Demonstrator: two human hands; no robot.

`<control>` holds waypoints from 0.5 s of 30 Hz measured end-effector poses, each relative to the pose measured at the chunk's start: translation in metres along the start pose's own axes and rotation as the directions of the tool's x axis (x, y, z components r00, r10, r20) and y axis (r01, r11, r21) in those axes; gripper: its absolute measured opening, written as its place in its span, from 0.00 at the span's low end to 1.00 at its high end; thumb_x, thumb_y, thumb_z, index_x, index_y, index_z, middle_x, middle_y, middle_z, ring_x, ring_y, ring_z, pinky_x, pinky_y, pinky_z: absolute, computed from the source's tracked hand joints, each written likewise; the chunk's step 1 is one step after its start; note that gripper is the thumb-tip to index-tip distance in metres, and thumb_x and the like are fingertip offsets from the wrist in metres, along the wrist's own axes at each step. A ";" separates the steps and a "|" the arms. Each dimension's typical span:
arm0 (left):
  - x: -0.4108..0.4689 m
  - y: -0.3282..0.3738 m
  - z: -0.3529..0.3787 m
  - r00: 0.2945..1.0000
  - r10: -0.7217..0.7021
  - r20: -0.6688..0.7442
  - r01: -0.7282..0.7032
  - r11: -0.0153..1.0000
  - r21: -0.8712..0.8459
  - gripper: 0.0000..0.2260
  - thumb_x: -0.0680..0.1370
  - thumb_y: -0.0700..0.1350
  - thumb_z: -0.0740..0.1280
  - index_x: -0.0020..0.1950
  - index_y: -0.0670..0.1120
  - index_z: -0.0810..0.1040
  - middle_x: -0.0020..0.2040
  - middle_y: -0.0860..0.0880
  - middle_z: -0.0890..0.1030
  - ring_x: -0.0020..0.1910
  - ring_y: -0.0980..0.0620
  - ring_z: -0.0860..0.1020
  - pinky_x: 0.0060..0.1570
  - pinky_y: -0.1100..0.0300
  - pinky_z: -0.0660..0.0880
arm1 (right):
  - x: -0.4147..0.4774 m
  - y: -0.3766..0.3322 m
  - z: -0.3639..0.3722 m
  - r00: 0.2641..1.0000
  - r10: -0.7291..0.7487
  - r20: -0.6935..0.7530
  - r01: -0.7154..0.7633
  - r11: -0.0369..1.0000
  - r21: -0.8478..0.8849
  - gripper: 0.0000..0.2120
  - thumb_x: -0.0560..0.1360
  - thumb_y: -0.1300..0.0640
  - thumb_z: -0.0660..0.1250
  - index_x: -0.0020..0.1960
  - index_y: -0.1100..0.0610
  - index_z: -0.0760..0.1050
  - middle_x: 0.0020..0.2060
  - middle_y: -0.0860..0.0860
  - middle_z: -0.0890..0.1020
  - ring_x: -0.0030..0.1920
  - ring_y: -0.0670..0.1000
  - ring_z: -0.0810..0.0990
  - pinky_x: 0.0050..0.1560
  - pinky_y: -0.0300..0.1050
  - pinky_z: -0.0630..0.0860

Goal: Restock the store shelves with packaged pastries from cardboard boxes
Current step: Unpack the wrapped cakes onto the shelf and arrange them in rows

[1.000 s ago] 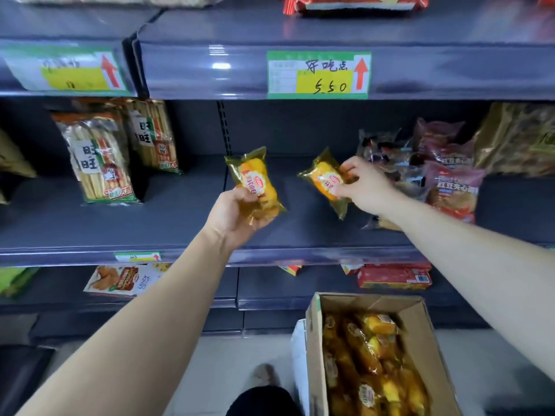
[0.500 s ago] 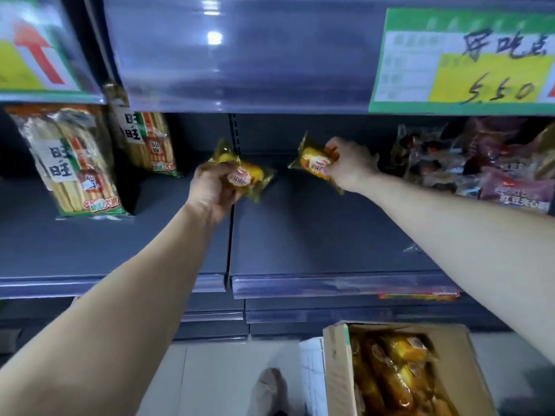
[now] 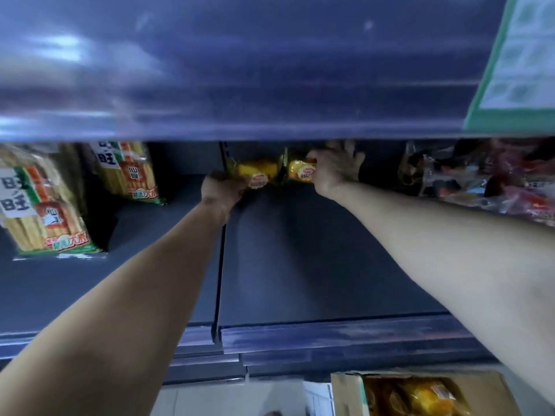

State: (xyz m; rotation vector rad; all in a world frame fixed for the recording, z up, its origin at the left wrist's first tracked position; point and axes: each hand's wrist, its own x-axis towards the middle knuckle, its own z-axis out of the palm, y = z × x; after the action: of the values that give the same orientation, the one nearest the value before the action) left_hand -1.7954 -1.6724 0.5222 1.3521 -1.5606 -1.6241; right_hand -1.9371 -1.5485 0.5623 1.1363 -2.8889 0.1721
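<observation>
Both arms reach deep into the grey middle shelf [image 3: 315, 265]. My left hand [image 3: 220, 190] grips a yellow packaged pastry [image 3: 258, 172] at the back of the shelf. My right hand [image 3: 335, 169] holds a second yellow pastry pack [image 3: 301, 169] right beside the first; the two packs touch or nearly touch. Down at the bottom right, an open cardboard box [image 3: 345, 394] on the floor holds several more yellow pastry packs [image 3: 420, 397].
Two bags of rice crackers [image 3: 48, 205] [image 3: 129, 172] stand on the shelf at left. Reddish wrapped snacks [image 3: 492, 181] fill the shelf's right side. The upper shelf's front edge [image 3: 240, 85] hangs close overhead, with a green price label [image 3: 519, 64] at right.
Both hands have pushed further back into the shelf with their pastries, which now sit side by side. The camera has moved closer and lower under the upper shelf.
</observation>
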 end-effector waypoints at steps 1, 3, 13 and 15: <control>0.003 0.000 0.000 0.997 0.072 -0.022 -0.068 0.983 0.168 0.12 0.74 0.41 0.71 0.54 0.38 0.77 0.46 0.48 0.77 0.45 0.51 0.77 0.38 0.68 0.75 | 0.004 -0.002 0.003 1.000 -0.011 0.003 0.011 1.000 -0.021 0.21 0.73 0.59 0.66 0.64 0.44 0.72 0.66 0.54 0.67 0.67 0.60 0.61 0.60 0.54 0.62; 0.014 -0.002 -0.002 0.984 0.175 -0.039 -0.148 0.916 0.372 0.14 0.74 0.43 0.70 0.58 0.40 0.76 0.49 0.48 0.78 0.48 0.52 0.76 0.41 0.64 0.71 | 0.009 -0.003 0.011 1.000 -0.022 -0.003 0.022 0.999 -0.037 0.22 0.73 0.59 0.66 0.64 0.43 0.72 0.65 0.54 0.66 0.65 0.61 0.61 0.60 0.53 0.63; 0.034 0.003 0.005 0.969 0.211 -0.129 -0.130 0.878 0.460 0.18 0.74 0.41 0.68 0.63 0.41 0.73 0.58 0.43 0.79 0.58 0.44 0.77 0.47 0.61 0.70 | 0.025 0.006 0.032 0.995 -0.044 -0.086 0.053 0.993 0.105 0.21 0.76 0.65 0.60 0.66 0.49 0.71 0.64 0.55 0.65 0.63 0.59 0.62 0.65 0.44 0.64; 0.036 0.002 0.007 0.969 0.194 -0.153 -0.116 0.905 0.410 0.20 0.74 0.41 0.68 0.64 0.41 0.71 0.57 0.45 0.78 0.59 0.46 0.76 0.49 0.61 0.70 | 0.024 0.008 0.032 0.995 -0.037 -0.089 0.050 0.988 0.144 0.22 0.76 0.67 0.60 0.67 0.51 0.70 0.64 0.56 0.64 0.64 0.59 0.62 0.66 0.44 0.64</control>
State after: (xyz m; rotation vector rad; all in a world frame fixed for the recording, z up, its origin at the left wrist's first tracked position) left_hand -1.8156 -1.7012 0.5118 1.4885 -1.8930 -1.0796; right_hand -1.9597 -1.5628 0.5312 1.1801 -2.8125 0.4265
